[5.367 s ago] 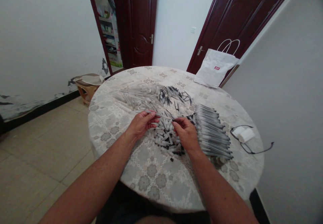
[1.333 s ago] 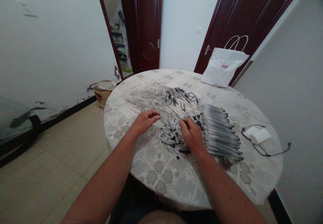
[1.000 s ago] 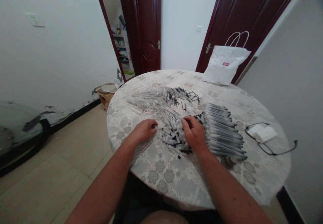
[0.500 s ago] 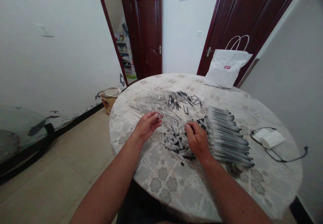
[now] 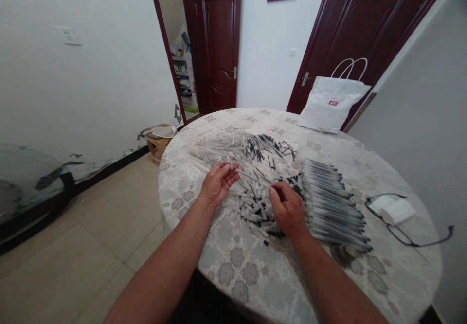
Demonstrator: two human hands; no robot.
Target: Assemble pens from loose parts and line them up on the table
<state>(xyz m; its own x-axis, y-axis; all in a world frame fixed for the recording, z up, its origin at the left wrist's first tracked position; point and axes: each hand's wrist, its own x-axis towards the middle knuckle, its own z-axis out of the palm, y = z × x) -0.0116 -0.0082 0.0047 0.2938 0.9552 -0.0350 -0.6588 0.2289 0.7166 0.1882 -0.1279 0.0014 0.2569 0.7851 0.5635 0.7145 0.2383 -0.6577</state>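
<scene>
A slim translucent pen (image 5: 251, 175) spans the gap between my two hands above the heap. Thumb and forefinger of my left hand (image 5: 220, 182) pinch its left end, the other fingers loosely curled. My right hand (image 5: 287, 206) closes in a pinch at its right end; the tip there is partly hidden. Below lies a pile of short clear and black pen caps (image 5: 255, 212). Behind my left hand is a heap of clear pen barrels (image 5: 215, 145), with dark thin refills (image 5: 268, 144) beside it. Right of my right hand, whole pens (image 5: 332, 207) lie in a stacked row.
The round table (image 5: 233, 265) has a patterned cloth. Black-framed glasses (image 5: 404, 239) and folded white tissue (image 5: 396, 209) lie at the right. A white paper bag (image 5: 332, 102) stands at the back right. A small stool (image 5: 158, 139) is on the floor at left.
The pen between my hands now shows clearly, held at both ends. My hands stay nearly in place, the left fingers a little more spread. The camera view has shifted slightly.
</scene>
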